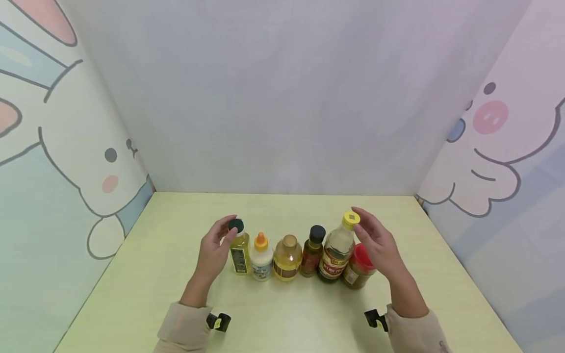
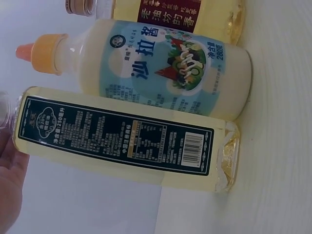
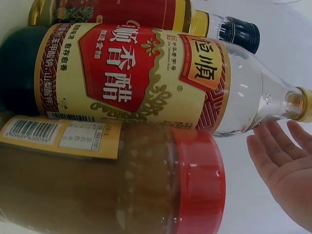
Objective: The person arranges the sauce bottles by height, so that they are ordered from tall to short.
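A: What is placed on the surface [image 1: 287,318]?
B: Five bottles [image 1: 287,260], one jar [image 1: 355,274].
A: What states are shown?
B: Left grip [image 1: 215,252] held parted at leftmost bottle [image 1: 240,255]; right grip [image 1: 381,247] held parted at yellow-capped bottle [image 1: 338,250].

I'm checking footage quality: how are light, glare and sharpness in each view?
Head view: pale sheen on the table, soft shadow beside the right forearm; left wrist view: large lettering readable on the white bottle, smallest print blurred; right wrist view: pale highlights on the jar, softer than the lettering on the vinegar bottle.

The vinegar cap [image 1: 351,219] is yellow, the jar lid [image 3: 202,183] red.
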{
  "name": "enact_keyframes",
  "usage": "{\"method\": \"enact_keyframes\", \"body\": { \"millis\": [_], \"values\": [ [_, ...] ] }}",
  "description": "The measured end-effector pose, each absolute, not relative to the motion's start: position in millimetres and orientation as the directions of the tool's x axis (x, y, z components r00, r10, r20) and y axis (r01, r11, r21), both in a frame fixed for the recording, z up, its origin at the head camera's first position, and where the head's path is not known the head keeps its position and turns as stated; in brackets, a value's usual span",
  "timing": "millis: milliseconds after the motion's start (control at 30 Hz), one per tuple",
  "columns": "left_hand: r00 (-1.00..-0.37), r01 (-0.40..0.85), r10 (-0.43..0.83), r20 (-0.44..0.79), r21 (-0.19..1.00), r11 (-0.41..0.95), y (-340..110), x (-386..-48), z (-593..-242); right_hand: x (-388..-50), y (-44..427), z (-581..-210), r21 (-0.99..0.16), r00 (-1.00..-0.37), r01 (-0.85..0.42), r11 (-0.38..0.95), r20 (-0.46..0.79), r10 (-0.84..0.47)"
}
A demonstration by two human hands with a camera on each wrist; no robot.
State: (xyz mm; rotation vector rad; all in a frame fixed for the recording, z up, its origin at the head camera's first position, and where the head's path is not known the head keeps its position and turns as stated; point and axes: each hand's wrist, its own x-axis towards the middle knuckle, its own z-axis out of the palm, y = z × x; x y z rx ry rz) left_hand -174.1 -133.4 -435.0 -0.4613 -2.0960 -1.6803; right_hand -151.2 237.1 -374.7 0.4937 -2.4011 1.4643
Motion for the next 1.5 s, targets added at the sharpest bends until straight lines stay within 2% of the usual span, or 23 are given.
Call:
{"method": "enact_keyframes", "body": {
  "millis": [533,767,1133,1500],
  "values": [
    [-0.847,0.518,-0.011,0.531,0.831,0.201,-131.7,-175.0,-435.1,-158.6,227.5,-383.3,-0.861,-0.892,-0.452,0.233,0.443,-0.093],
    [-0.871,0.476,-0.017,0.491,0.852,0.219,-128.9,-169.5,-422.4,-159.6,225.2,-378.9,-0.87,-0.899,-0.436,0.229,0.434,-0.064],
    [-0.86,0.506,0.005,0.511,0.849,0.152,-133.1,-176.5,-436.3,-154.4,225.4,-374.6,-0.874,-0.915,-0.398,0.278,0.399,-0.055],
    [-0.851,0.517,-0.001,0.525,0.837,0.179,-130.8,-172.2,-426.7,-153.5,223.1,-365.9,-0.889,-0.929,-0.368,0.274,0.364,-0.065]
  ]
}}
